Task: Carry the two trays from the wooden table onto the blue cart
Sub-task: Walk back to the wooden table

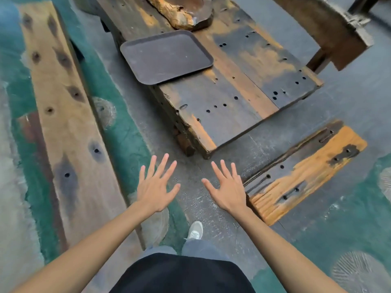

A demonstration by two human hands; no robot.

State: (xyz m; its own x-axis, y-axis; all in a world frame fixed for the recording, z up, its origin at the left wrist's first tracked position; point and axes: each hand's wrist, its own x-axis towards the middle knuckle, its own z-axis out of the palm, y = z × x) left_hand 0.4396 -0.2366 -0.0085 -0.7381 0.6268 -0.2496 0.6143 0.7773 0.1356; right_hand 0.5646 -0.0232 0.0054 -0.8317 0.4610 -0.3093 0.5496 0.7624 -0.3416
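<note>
Head view: a person stands on the floor (211, 208) with both arms stretched forward. The left hand (155, 187) and the right hand (227, 188) hang low in the middle of the frame, palms down, fingers (164, 163) spread wide and holding nothing. A dark tray (167, 58) lies flat in the upper middle of the frame, on the near left edge of the worn wooden counter (243, 85), one corner jutting past the edge. Only this one tray shows. A long plank (69, 123) runs down the left side, a shorter board (306, 172) lies at right.
</note>
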